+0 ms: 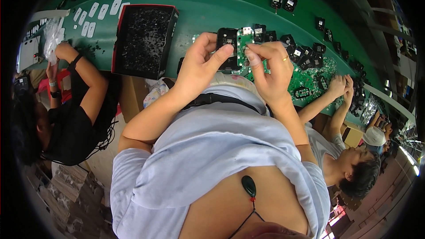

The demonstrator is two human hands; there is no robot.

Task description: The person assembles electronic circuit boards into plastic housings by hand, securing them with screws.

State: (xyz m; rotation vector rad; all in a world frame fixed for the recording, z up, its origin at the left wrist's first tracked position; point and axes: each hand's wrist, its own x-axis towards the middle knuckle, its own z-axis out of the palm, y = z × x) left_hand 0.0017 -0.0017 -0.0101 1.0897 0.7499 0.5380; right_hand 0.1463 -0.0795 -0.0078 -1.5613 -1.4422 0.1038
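In the head view, your left hand (204, 63) is curled around a black casing (226, 37), its thumb lying over the near part and its fingers behind the left edge. The casing is up in front of you, above the near edge of the green table (190, 13). A green circuit board (245, 40) sits at the casing's right side; whether it is fastened there you cannot tell from this angle. Your right hand (273, 64) pinches the board's right edge between thumb and forefinger, and a gold ring (285, 58) shows on one finger. To your left stands an open black box (171, 35) with a red rim, filled with small dark pieces (144, 35); beyond it lie several white plates (103, 11). To your right, black housings (305, 55) crowd beside a heap of green boards (326, 67). A co-worker on your left handles a clear plastic bag (52, 35); another's hands (340, 86) work at your right.
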